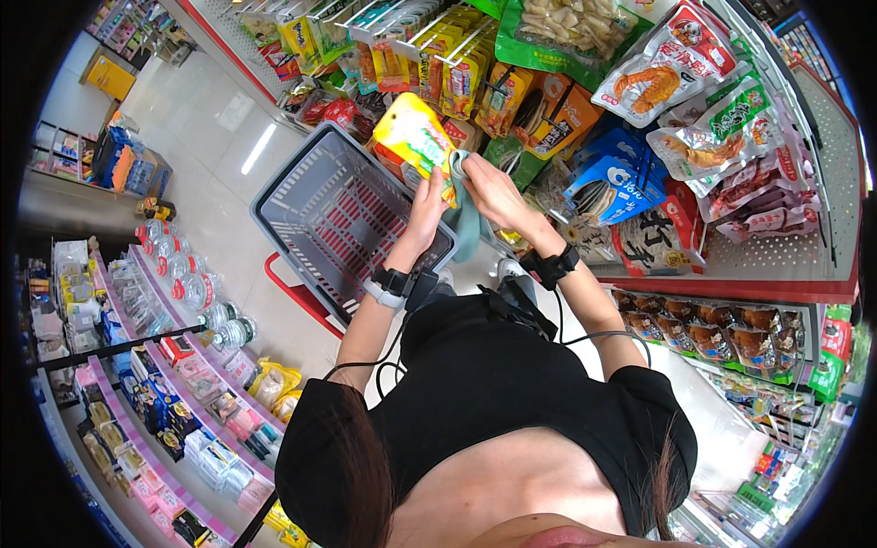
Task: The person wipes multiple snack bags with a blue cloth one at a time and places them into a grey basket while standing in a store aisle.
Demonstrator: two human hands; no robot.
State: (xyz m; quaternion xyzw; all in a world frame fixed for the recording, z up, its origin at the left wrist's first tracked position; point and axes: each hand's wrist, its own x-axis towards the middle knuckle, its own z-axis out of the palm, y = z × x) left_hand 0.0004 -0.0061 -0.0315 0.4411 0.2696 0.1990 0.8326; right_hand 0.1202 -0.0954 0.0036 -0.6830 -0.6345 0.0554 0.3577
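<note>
A shiny yellow snack packet (408, 135) with green and red print is gripped at its lower end by my left hand (426, 212), its top pointing away from me. My right hand (496, 194) pinches a grey-green cloth (467, 236) against the packet's right edge, and the cloth's lower part hangs down. Both hands are close together in front of the hanging snacks. Just below and to their left stands a grey plastic shopping basket (270, 194) with a slotted bottom.
Snack bags (671, 64) hang on hooks along a red-edged shelf rack (731, 290) at the right. A red bar (306, 297) juts out beside the basket. Water bottles (196, 290) and stocked shelves (196, 352) line the left. Dark cables (603, 336) run along my arms.
</note>
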